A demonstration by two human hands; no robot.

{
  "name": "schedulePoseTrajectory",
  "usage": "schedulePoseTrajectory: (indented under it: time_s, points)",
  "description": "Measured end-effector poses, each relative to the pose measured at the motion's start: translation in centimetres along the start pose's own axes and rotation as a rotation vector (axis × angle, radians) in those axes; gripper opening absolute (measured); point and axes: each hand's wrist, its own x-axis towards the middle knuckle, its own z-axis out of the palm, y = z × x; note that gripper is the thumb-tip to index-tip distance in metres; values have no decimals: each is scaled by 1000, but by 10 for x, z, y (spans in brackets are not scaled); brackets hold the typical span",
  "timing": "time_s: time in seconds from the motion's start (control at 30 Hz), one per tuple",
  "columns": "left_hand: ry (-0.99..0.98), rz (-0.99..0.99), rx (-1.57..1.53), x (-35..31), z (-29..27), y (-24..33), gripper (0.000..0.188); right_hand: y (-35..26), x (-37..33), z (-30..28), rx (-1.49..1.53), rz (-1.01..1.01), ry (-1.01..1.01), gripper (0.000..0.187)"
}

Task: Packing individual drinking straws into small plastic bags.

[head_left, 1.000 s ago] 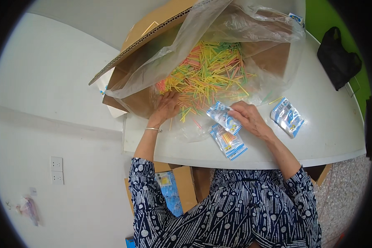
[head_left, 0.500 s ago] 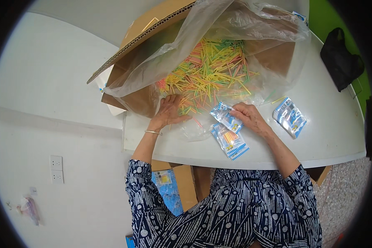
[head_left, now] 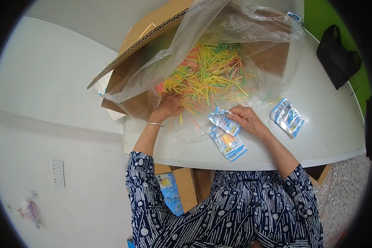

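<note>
My left hand [head_left: 168, 106] reaches to the near left edge of a heap of thin coloured sticks [head_left: 211, 72], yellow, pink, orange and green. Its fingers are bent in among them; their tips are hidden, so what they hold cannot be made out. Between my right thumb and fingers is a small blue-and-white plastic packet [head_left: 223, 120]; my right hand [head_left: 246, 119] is closed on its upper right part. Just below it, partly covered, several similar packets [head_left: 230, 144] overlap on the white table, with orange sticks showing through a clear window.
The heap lies in a clear plastic liner [head_left: 153, 78] inside a tipped cardboard box [head_left: 277, 58]. Another blue-and-white packet [head_left: 287, 117] lies right on the table [head_left: 318, 140]. A black bag [head_left: 338, 58] hangs at the far right. Below the table edge stands an open carton [head_left: 185, 188] with blue packets.
My left hand has moved slightly up and right into the sticks, its thumb drawn in. My right hand still holds the packet in nearly the same place. The view has shifted slightly.
</note>
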Motion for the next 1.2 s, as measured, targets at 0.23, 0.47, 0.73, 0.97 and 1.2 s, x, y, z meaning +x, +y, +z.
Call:
schedulePoseTrajectory:
  time_s: [0.23, 0.47, 0.73, 0.97, 1.2]
  points:
    - [62, 106, 93, 12, -13, 25, 37, 8, -1, -3, -35, 12, -5, 22]
    - [185, 216, 144, 3, 9, 14, 36, 12, -1, -1, -37, -80, 12, 26]
    - [248, -80, -379, -12, 10, -4, 33, 9, -1, -2, -22, -57, 0, 27]
    - [282, -342, -842, -13, 1, -13, 24, 6, 0, 0, -14, -75, -5, 28]
    - [-31, -537, -682, -19, -8, 27, 31, 13, -2, -4, -41, -73, 14, 27]
